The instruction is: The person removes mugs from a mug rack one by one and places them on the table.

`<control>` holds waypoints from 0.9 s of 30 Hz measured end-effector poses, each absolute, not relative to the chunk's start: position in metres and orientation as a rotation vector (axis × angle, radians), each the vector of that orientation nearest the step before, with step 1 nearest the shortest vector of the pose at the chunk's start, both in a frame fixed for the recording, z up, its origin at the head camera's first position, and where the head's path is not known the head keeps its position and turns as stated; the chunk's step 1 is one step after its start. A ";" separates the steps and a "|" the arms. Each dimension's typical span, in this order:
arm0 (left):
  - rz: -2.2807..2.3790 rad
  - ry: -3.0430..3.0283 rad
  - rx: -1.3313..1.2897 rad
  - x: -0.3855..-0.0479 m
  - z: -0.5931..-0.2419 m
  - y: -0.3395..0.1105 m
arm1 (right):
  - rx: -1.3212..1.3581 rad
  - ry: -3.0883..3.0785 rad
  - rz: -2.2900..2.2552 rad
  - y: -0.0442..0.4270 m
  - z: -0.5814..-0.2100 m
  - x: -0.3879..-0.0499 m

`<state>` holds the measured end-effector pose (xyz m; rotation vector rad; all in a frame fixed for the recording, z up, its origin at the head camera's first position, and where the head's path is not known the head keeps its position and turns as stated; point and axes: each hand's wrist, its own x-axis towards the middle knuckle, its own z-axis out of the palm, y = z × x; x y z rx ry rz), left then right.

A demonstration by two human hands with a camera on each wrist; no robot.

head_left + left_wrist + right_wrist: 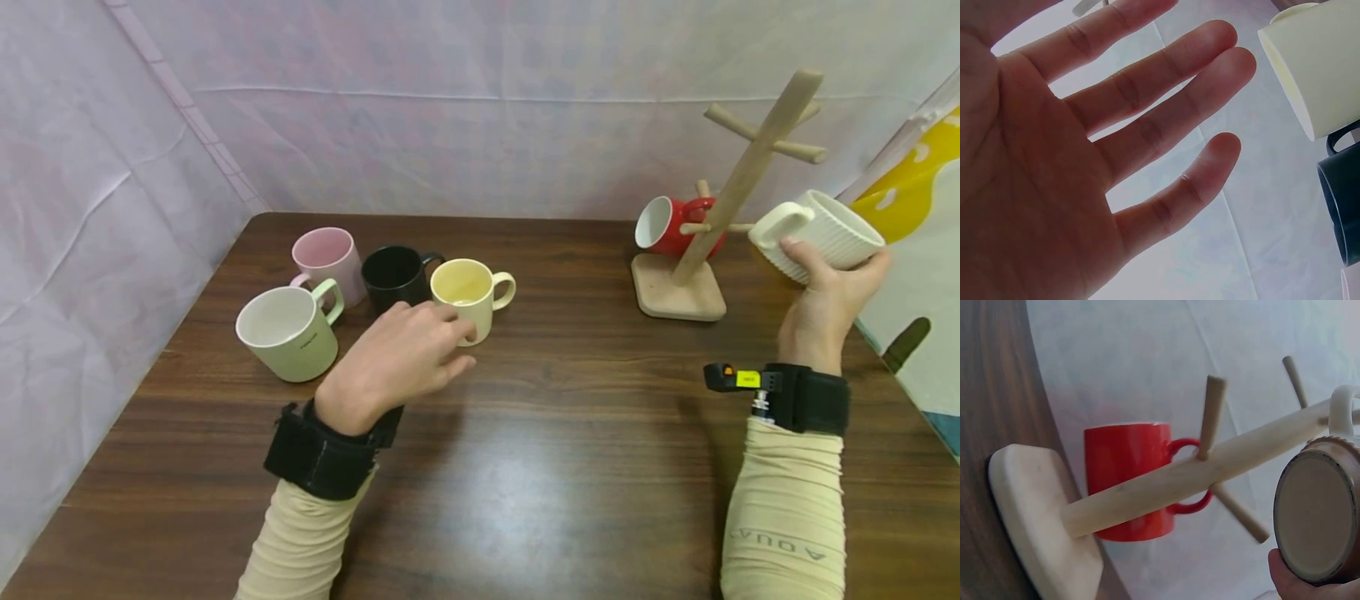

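My right hand [832, 304] grips a white ribbed mug [843, 237] by its body, to the right of a wooden mug tree [748, 177]. The mug is tilted, with its handle turned towards the tree's post. In the right wrist view, the mug's round base [1316, 515] faces the camera. My left hand [401, 354] hovers over the table in front of a yellow mug [480, 312]. In the left wrist view its fingers [1172, 119] are spread and hold nothing; whether they touch the yellow mug is unclear.
A red mug [1125, 450] hangs by its handle from a lower peg of the tree. A black mug [393, 279], a pink mug [341, 267] and a light green mug [300, 350] stand on the left of the brown table [555, 467]. Fabric [495, 158] hangs behind.
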<state>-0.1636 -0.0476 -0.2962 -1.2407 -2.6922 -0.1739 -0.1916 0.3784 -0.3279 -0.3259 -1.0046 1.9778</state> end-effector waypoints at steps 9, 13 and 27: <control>-0.159 -2.618 -1.236 -0.165 -0.296 -0.048 | -0.191 -1.004 1.876 0.366 -0.316 -0.190; -0.164 -2.575 -1.232 -0.166 -0.297 -0.049 | -0.155 -1.021 1.871 0.361 -0.312 -0.190; -0.143 -2.486 -1.189 -0.167 -0.298 -0.052 | -0.088 -1.204 1.887 0.341 -0.310 -0.191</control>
